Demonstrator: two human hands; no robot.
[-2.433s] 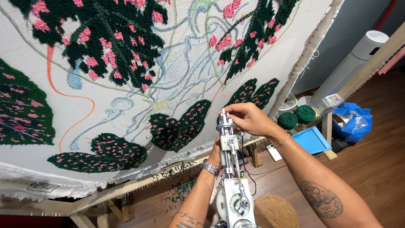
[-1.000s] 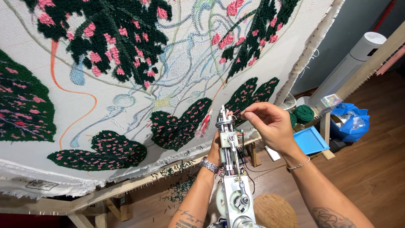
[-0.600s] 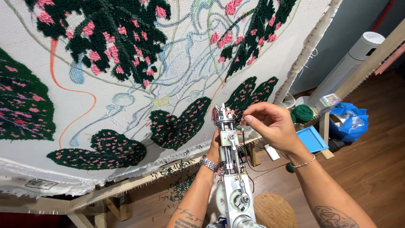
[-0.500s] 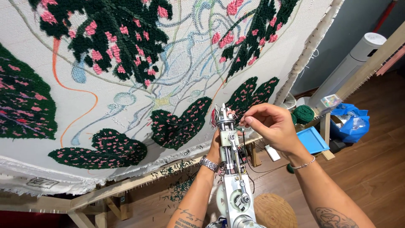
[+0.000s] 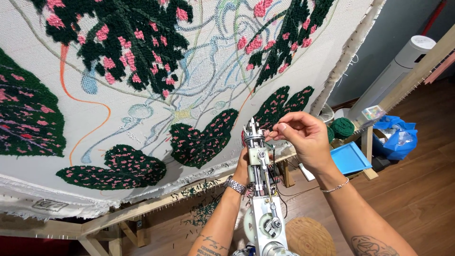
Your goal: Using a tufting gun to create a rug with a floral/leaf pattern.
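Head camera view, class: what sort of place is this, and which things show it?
Probably a rug-tufting workshop: a stretched cloth with tufted leaves on a wooden frame, a tufting gun in hand, and green yarn balls.

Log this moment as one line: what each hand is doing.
left hand: grips tufting gun from behind | right hand: pinches thin yarn strand at gun tip | backdrop: tufted cloth on wooden frame

Counts, head view: one tufting gun (image 5: 259,189); two hands on it, left hand (image 5: 243,167) and right hand (image 5: 303,136); one stretched tufting cloth (image 5: 199,71); two green yarn balls, one (image 5: 342,127) fully seen, one (image 5: 330,134) partly hidden; one blue tray (image 5: 350,158); one blue bag (image 5: 397,138); one white tower fan (image 5: 395,71); one round wooden stool (image 5: 309,237).
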